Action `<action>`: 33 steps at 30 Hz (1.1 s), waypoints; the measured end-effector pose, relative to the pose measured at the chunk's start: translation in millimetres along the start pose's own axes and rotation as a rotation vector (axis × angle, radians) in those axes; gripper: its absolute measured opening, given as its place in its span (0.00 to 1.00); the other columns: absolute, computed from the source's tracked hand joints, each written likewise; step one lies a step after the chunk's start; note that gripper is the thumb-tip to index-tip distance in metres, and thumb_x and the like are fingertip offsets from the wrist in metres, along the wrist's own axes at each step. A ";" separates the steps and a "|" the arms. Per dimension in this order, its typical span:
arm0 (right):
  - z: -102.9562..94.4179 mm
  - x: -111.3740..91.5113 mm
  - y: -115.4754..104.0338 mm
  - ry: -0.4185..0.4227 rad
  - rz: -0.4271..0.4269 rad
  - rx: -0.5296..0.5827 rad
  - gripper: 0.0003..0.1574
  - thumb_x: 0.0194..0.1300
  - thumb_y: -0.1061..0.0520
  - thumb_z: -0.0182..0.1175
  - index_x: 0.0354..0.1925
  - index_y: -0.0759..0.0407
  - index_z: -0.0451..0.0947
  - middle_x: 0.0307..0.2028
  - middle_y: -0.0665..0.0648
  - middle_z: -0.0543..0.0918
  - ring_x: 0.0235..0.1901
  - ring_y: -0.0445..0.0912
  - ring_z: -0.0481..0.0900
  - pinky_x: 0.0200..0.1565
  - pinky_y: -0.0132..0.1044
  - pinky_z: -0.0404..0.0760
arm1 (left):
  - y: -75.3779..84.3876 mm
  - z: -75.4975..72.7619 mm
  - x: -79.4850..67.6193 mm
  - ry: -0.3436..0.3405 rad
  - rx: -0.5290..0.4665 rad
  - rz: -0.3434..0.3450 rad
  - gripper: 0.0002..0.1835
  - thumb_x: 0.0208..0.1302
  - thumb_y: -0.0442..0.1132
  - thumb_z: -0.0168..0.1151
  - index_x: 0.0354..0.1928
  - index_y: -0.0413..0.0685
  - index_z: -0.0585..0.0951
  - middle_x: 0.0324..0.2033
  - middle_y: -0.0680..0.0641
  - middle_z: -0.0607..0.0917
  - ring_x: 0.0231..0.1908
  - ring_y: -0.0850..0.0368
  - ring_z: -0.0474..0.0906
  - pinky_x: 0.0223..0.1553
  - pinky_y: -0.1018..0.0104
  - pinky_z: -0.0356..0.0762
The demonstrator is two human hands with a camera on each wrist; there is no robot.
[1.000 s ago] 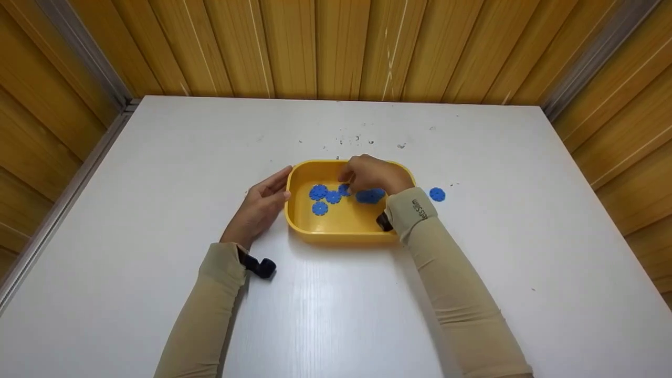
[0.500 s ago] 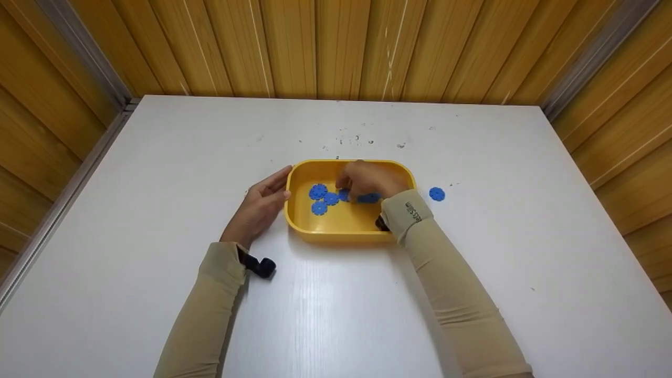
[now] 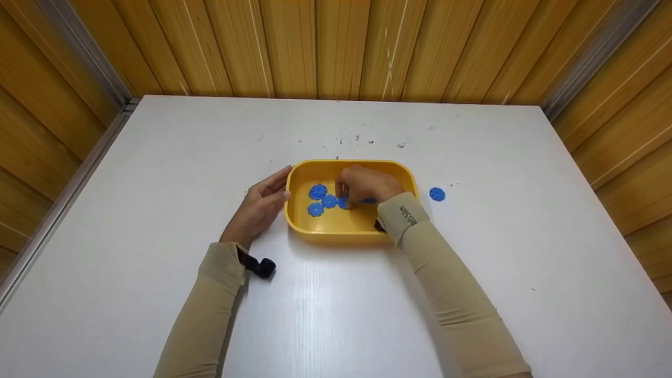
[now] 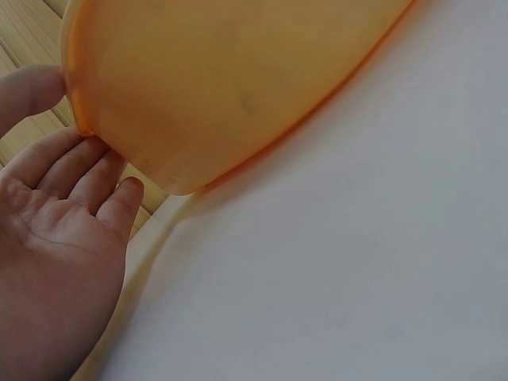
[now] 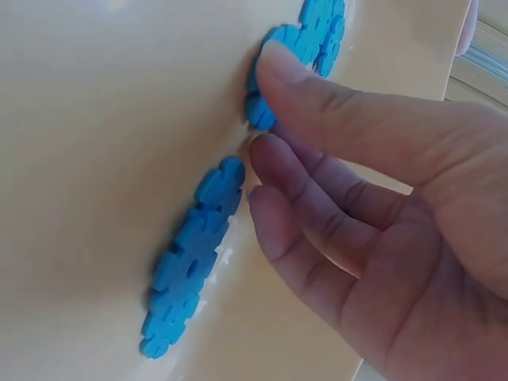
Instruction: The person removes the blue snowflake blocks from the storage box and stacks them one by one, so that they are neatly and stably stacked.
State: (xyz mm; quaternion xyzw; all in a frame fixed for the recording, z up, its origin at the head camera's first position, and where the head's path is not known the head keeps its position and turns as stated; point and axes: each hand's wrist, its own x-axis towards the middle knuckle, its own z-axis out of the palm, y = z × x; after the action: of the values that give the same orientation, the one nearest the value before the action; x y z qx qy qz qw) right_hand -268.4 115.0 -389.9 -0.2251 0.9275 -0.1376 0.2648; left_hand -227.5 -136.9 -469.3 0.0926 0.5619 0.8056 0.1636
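We read "Slim" in dark print on the beige right cuff point(image 3: 403, 211), after what looked like "Let's". The yellow tray point(image 3: 341, 238), smooth and glossy with rounded corners, stood on the white, faintly streaked desk point(image 3: 525, 220). In it we noted several flat blue discs point(image 3: 317, 191) with notched rims, some overlapping; one loose disc point(image 3: 437, 194) lay on the desk, right of the tray. The left hand point(image 3: 257, 210) rested against the tray's left end, fingers nearly straight, its grip unclosed. The right hand point(image 3: 367, 182) was bent down inside the tray, thumb touching a disc point(image 5: 260, 107); we could not tell whether that grip pinched it. Near the right fingertips we saw an overlapping row of discs point(image 5: 190, 254). Behind the desk stood ribbed, wood-grain panels point(image 3: 336, 47).
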 end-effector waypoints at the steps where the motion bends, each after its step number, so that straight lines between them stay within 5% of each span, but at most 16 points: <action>1: 0.0 0.0 -0.4 -0.003 0.004 0.005 0.15 0.59 0.66 0.72 0.45 0.58 0.83 0.43 0.57 0.84 0.42 0.49 0.77 0.51 0.41 0.83 | 0.0 -0.2 0.0 -0.003 0.002 0.001 0.36 0.72 0.24 0.52 0.80 0.42 0.56 0.80 0.44 0.58 0.80 0.51 0.54 0.78 0.63 0.59; 15: -5.6 -4.9 2.6 -0.013 -0.002 0.070 0.10 0.62 0.68 0.68 0.41 0.57 0.83 0.36 0.56 0.82 0.33 0.48 0.76 0.34 0.31 0.76 | 3.4 1.9 -1.2 0.005 -0.011 -0.018 0.36 0.72 0.24 0.52 0.80 0.43 0.56 0.80 0.44 0.58 0.80 0.52 0.55 0.78 0.64 0.60; 33: -18.9 -17.5 3.7 -0.018 -0.035 0.040 0.11 0.68 0.67 0.60 0.45 0.58 0.85 0.40 0.57 0.83 0.35 0.48 0.75 0.37 0.32 0.77 | 1.7 0.0 -2.2 -0.018 0.018 0.002 0.37 0.72 0.25 0.52 0.80 0.43 0.55 0.80 0.44 0.58 0.80 0.51 0.53 0.77 0.64 0.60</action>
State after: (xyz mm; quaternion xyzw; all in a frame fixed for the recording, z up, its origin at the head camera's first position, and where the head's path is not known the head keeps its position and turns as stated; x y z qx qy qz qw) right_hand -266.8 129.3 -368.3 -0.2374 0.9180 -0.1585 0.2752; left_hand -225.7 -138.3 -467.7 0.1018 0.5675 0.7998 0.1672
